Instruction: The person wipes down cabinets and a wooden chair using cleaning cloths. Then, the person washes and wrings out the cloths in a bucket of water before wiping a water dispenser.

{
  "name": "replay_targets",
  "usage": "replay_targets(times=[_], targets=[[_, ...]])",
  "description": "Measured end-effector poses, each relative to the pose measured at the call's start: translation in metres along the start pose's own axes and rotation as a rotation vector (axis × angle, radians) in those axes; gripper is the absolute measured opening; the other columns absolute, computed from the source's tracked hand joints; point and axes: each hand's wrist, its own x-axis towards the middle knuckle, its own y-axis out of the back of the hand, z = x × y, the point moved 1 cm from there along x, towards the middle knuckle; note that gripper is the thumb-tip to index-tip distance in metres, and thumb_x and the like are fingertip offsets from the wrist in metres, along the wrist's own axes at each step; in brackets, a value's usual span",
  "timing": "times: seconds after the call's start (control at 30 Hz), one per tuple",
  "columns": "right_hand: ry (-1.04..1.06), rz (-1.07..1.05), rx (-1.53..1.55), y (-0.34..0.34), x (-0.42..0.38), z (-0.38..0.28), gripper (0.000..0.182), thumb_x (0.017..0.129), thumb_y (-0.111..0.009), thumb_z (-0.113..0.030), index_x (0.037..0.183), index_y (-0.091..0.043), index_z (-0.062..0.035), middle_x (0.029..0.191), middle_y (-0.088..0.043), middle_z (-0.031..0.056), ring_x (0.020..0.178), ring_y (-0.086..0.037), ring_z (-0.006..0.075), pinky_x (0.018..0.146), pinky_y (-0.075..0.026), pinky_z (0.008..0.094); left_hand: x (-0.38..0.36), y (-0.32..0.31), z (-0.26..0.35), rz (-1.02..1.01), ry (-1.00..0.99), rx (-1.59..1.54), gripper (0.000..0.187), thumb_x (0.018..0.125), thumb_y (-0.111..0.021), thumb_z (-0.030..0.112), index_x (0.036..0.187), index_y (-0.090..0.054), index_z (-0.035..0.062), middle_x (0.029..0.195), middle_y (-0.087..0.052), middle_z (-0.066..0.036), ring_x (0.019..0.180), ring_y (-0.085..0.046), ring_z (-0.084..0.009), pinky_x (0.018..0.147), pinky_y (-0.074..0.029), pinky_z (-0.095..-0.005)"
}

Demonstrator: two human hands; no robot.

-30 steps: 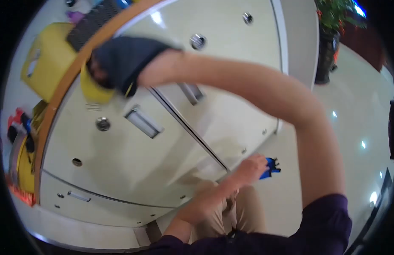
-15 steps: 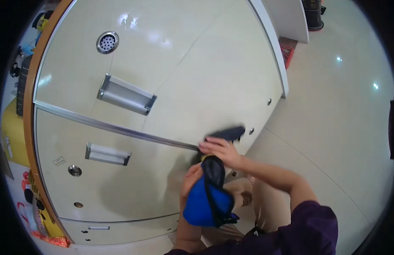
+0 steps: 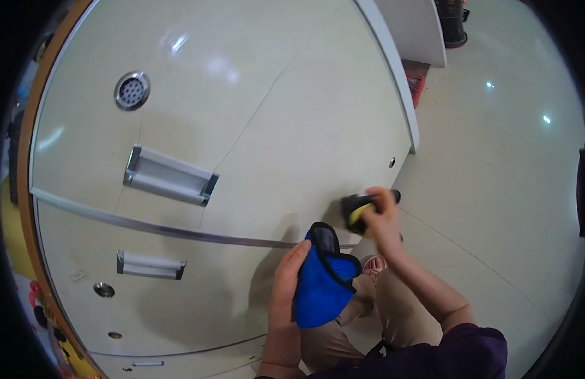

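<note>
- Glossy cream cabinet doors fill the background, with recessed metal handles and a round vent set into them; pale floor runs off to the right, where a red tray sits beside the cabinet's far end.
- Left hand supports a blue pouch with black edging, clasping it along its outer side. Its fingers are closed on the fabric, though partly hidden by it; gripping the side rather than the top seems to leave the dark-lined upper part uncovered.
- Right hand grips a black-and-yellow item just beyond the pouch, near the lower part of the doors. Its fingers curl around the item, likely to carry it securely in one hand; blur hides its exact shape.
- Pouch and item appear apart, each with its own hand, which probably lets them move independently.
- Both are in front of the body, above the bent legs and a sandalled foot, probably for easy reach.
</note>
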Motion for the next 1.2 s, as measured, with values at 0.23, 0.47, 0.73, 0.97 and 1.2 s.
replay_targets(times=[0.23,0.47,0.73,0.97,1.2], targets=[[0.850,-0.191,0.558,-0.120,0.008,-0.132,0.043,0.067,-0.055,0.014,0.108,-0.054,-0.0001,0.124,-0.055,0.0168,0.121,-0.055,0.0301,0.103,-0.042,0.0362,-0.008,-0.044,0.014,-0.064,-0.353,-0.178,0.034,0.103,-0.043,0.024,0.126,-0.054,0.0018,0.117,-0.061,-0.010,0.103,-0.062,-0.0169,0.090,-0.051,-0.0325],[1.699,0.447,0.277,-0.156,0.140,-0.289,0.028,0.065,-0.070,-0.007,0.090,-0.058,-0.0022,0.109,-0.059,0.0206,0.104,-0.060,0.0382,0.087,-0.052,0.0430,0.023,-0.002,-0.002,0.166,-0.241,-0.046,0.029,0.101,-0.049,0.023,0.115,-0.062,0.0005,0.102,-0.067,-0.008,0.093,-0.065,-0.0167,0.085,-0.051,-0.0303],[1.202,0.704,-0.104,-0.028,0.291,-0.243,0.018,0.079,-0.067,-0.018,0.093,-0.067,-0.0059,0.100,-0.065,0.0145,0.100,-0.061,0.0338,0.085,-0.050,0.0405,0.018,-0.001,0.004,0.162,-0.280,0.025,0.030,0.099,-0.051,0.024,0.110,-0.064,-0.0014,0.103,-0.067,-0.009,0.092,-0.065,-0.0171,0.084,-0.053,-0.0317],[0.545,0.634,-0.054,0.024,0.274,-0.054,0.039,0.099,-0.046,-0.019,0.135,-0.050,-0.0027,0.139,-0.051,0.0166,0.131,-0.047,0.0299,0.108,-0.036,0.0347,0.031,-0.006,0.001,0.039,-0.188,0.012,0.026,0.097,-0.054,0.021,0.105,-0.065,-0.0020,0.098,-0.067,-0.008,0.088,-0.064,-0.0155,0.079,-0.052,-0.0297],[0.985,0.411,-0.118,-0.021,0.289,-0.245,0.046,0.093,-0.040,-0.017,0.133,-0.049,0.0033,0.144,-0.042,0.0248,0.133,-0.040,0.0403,0.109,-0.032,0.0413,0.029,-0.023,-0.002,-0.109,-0.148,0.039,0.025,0.097,-0.056,0.020,0.105,-0.065,-0.0018,0.095,-0.069,-0.007,0.085,-0.065,-0.0136,0.077,-0.052,-0.0266]])
